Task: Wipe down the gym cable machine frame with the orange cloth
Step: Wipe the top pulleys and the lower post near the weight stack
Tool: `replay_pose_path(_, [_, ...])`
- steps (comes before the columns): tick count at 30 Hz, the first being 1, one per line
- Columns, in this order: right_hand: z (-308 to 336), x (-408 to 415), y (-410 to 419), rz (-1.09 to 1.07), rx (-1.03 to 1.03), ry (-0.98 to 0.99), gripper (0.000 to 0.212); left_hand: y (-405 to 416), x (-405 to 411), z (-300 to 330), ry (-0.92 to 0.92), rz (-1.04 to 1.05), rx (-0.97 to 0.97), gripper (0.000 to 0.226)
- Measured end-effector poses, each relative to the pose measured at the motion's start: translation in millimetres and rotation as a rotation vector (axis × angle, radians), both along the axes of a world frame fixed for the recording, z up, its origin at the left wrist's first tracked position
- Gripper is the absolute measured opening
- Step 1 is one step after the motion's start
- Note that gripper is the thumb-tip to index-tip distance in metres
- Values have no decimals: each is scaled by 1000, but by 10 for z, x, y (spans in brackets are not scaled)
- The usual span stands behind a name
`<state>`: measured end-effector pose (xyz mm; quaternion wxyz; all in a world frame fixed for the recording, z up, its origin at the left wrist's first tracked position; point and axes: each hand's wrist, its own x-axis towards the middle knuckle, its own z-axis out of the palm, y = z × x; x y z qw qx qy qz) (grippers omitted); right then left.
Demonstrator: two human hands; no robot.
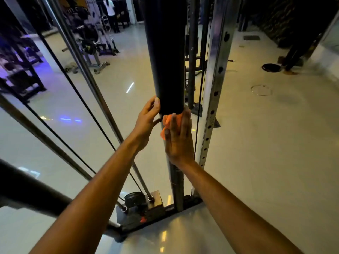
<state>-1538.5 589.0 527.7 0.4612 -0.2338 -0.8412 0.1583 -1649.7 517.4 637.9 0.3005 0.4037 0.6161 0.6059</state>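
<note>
A thick black padded sleeve (166,52) covers the upper part of the cable machine's upright post (177,187) in the centre. My right hand (178,140) lies flat with straight fingers on the post just under the sleeve, pressing the orange cloth (166,123) against it. The cloth shows only at the hand's left edge and fingertips. My left hand (146,123) touches the sleeve's lower left edge, thumb up along it, fingers behind and partly hidden.
A chrome upright with a row of holes (213,92) stands just right of the post. Slanted guide rods and black cables (95,99) run down left to the base block (145,204). Other gym machines (91,39) stand far left; a person's legs (293,57) far right.
</note>
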Motion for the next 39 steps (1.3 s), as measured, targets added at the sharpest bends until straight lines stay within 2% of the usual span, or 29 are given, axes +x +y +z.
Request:
replay_pose_path(4, [148,-104,38,-2,10,60,82,60,57,-149,-21,54,-29,37])
replay_pose_path(9, [-773,140,-78,13,-60,-170,94,62,56,-414,-40,37,-43,53])
replay_pose_path(11, [-976,194,-130,22,-97,-193,99,51,41,-549,-50,36,-45,53])
replay_pose_path(19, [-521,-118,-94,-39,-158,20,93,44,-17,-856,-50,22,-22,48])
replay_pose_path(22, [-907,-63,-45,-50,-61,-87,101,41,-86,-955,-46,-1,6,46])
replay_pose_path(26, [-1634,174,-126,-47,-122,-290,102,32,-107,-1179,-53,-9,-7,54])
replay_pose_path(28, [-1740,197,-148,-27,-163,-263,100,34,-140,-1343,-52,-29,-19,52])
replay_pose_path(31, [-1565,58,-120,-10,-186,-110,100,44,-196,-1616,-56,-63,-39,46])
replay_pose_path(35, [-1488,-107,42,-29,-93,18,82,88,-219,-1964,-53,-61,-37,44])
replay_pose_path(37, [-1725,-99,89,-25,-49,-9,89,87,-205,-2110,-68,-59,-43,42])
replay_pose_path(39, [-2141,-17,55,-34,-42,-118,101,79,-177,-2220,-88,-54,-49,39])
